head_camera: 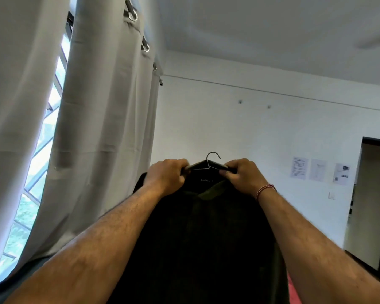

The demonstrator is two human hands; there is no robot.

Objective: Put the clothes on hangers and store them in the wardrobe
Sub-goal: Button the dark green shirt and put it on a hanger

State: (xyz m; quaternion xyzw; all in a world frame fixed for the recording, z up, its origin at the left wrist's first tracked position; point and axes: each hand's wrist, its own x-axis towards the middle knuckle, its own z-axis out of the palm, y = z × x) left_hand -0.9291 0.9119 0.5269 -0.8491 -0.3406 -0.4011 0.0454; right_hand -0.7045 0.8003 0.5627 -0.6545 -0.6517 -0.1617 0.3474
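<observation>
A dark olive-green shirt (206, 233) hangs in front of me, held up at chest height. A thin metal wire hanger (211, 160) sits in its neck, the hook poking up above the collar. My left hand (166, 177) grips the left side of the collar and my right hand (242, 175) pinches the right side; a red thread band circles that wrist. Both hands hold the fabric over the hanger's shoulders. The lower part of the shirt runs out of view at the bottom.
Grey eyelet curtains (101, 119) hang at the left over a window (40, 154). A white wall (250, 132) lies ahead with several paper sheets (318, 171) taped on it. A dark doorway (375, 198) opens at the right. No wardrobe is in view.
</observation>
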